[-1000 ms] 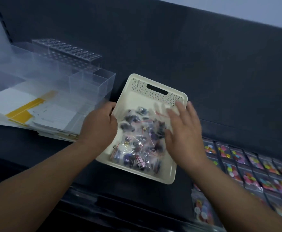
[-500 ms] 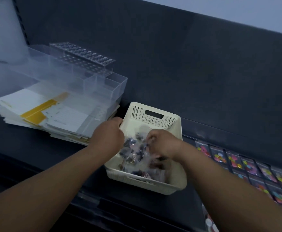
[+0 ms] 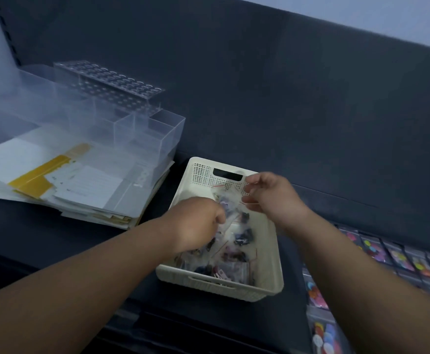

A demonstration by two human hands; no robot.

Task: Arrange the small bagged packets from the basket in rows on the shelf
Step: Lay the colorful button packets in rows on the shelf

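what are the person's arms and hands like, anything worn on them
Both forearms are bare right to the frame's bottom edge: no sleeve or cuff shows. The left hand and the right hand have no gloves, and no watch, band or ring shows on either. The picture is slightly blurred, so fine details like nails can't be made out.

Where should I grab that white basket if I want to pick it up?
Take the white basket by its two short ends, coming from above. The far end wall has a dark slot handle cut through it, and the near wall shows a matching slot. Hooking fingers into both would probably keep it level, so the loose packets stay inside.
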